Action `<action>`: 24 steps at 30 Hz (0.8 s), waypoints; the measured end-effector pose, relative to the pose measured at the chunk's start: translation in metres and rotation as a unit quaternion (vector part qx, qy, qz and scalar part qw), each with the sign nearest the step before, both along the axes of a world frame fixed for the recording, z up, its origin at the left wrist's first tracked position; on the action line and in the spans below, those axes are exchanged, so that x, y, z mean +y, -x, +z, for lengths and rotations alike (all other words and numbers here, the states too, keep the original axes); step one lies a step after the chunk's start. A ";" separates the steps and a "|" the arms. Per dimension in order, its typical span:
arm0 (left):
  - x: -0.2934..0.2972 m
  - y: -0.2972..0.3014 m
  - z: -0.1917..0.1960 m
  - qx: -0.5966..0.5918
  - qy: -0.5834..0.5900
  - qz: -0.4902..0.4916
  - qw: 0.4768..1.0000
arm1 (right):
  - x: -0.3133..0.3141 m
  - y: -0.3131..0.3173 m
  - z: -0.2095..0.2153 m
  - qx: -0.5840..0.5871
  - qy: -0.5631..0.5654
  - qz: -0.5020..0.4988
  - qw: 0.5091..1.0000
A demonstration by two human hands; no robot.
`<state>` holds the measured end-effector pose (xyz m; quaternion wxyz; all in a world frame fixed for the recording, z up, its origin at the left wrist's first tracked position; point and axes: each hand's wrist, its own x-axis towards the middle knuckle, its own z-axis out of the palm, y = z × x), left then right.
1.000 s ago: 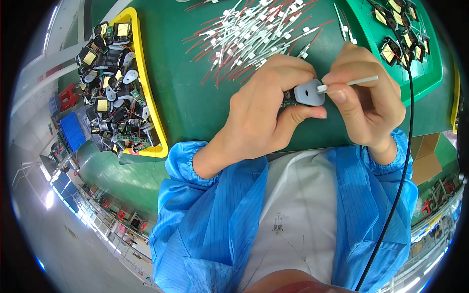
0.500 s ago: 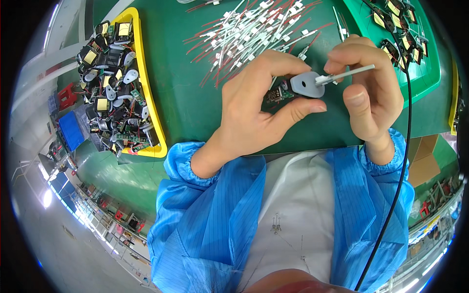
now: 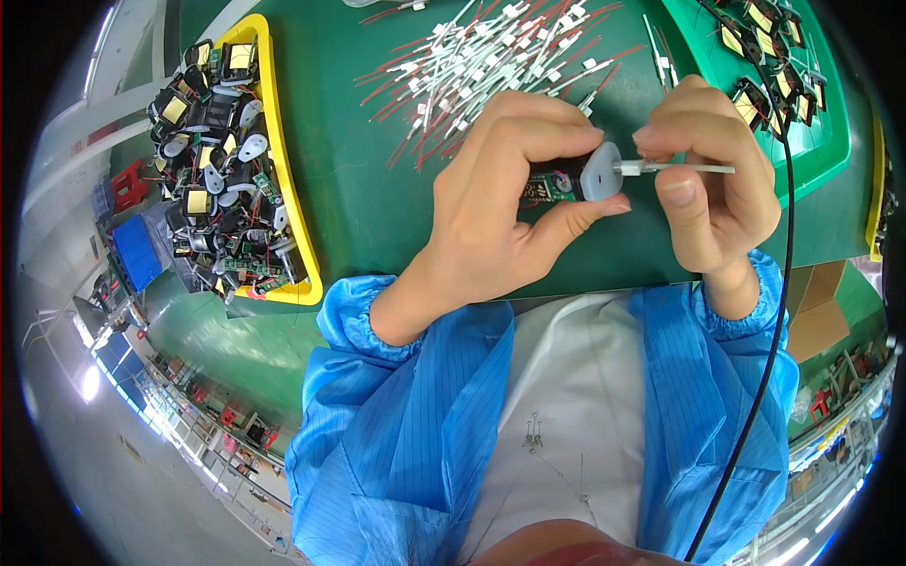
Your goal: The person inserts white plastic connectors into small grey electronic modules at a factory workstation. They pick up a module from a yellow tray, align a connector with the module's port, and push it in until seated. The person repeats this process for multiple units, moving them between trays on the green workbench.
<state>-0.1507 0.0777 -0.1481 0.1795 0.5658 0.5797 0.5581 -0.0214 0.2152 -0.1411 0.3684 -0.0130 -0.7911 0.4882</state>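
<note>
My left hand (image 3: 505, 193) is closed around a small electronic unit (image 3: 547, 188), fingers above and thumb below. The unit has a dark body, a green circuit board and an oval grey end plate (image 3: 600, 174) that faces right. From the plate sticks out a white connector with a pale wire lead (image 3: 694, 169), pointing right. Beside that lead is my right hand (image 3: 714, 179), its fingers curled but apart from the thumb. The lead passes across the gap near the thumb tip; whether they touch I cannot tell.
A loose pile of white and red wire leads with connectors (image 3: 500, 66) lies beyond my hands on the green table (image 3: 368, 217). At left stands a yellow bin (image 3: 300, 241) full of similar units. A green tray (image 3: 830, 160) at right holds more parts; a black cable (image 3: 791, 236) hangs past it.
The unit has turned in my left hand, so its end plate faces more to the right. The lead has swung down from slanting upward to nearly level. My right hand has barely shifted.
</note>
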 end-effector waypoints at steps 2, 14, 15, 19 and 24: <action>0.001 0.000 0.000 0.020 -0.015 0.010 1.000 | 0.001 0.001 -0.002 0.019 -0.019 0.014 1.000; 0.002 0.000 -0.002 0.049 -0.043 0.004 0.998 | -0.006 0.006 -0.013 0.068 0.047 0.021 0.996; 0.001 0.000 -0.002 0.022 -0.026 -0.008 0.999 | -0.006 0.005 -0.013 0.060 0.050 0.026 0.997; 0.001 -0.007 0.006 -0.102 0.035 0.002 0.994 | -0.008 0.002 -0.013 0.013 0.258 0.066 0.964; 0.003 -0.002 0.009 -0.135 0.036 0.009 0.990 | -0.016 0.010 -0.010 -0.033 0.237 0.044 0.970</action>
